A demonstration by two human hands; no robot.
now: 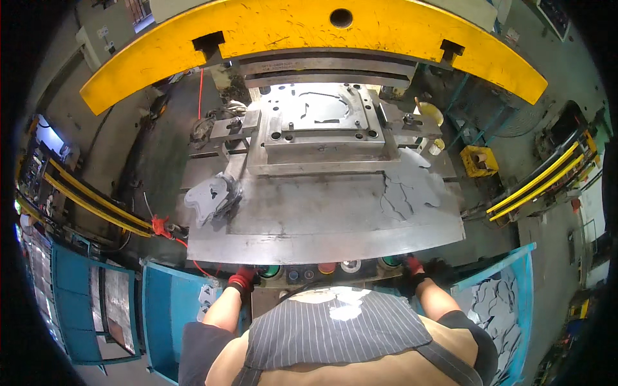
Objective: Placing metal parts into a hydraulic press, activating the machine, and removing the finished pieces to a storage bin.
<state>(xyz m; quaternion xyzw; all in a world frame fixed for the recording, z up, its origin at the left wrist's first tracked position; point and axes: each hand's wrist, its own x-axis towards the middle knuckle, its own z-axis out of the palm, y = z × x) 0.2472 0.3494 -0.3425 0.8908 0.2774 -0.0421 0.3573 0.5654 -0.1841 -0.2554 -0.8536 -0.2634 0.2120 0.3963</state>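
Observation:
Below the front edge of the steel press bed (283,248) runs a control panel with round buttons. My left hand (244,278), in a red and black glove, is at the left green button (269,271). At the right green button (391,261) is my right hand (414,265), also gloved. The fingers of both hands are too hidden to make out. A red button (327,267) lies between them. Beyond the bed stands a steel die (325,151), with a thin outlined shape on its bright top face.
A yellow press ram (283,29) spans above the die. Grey cut plates (209,196) are piled on the bed's left; grey sheets (415,183) lie on its right. A blue bin (168,315) stands at left, another (529,289) with grey pieces at right. A yellow crate (479,161) sits farther right.

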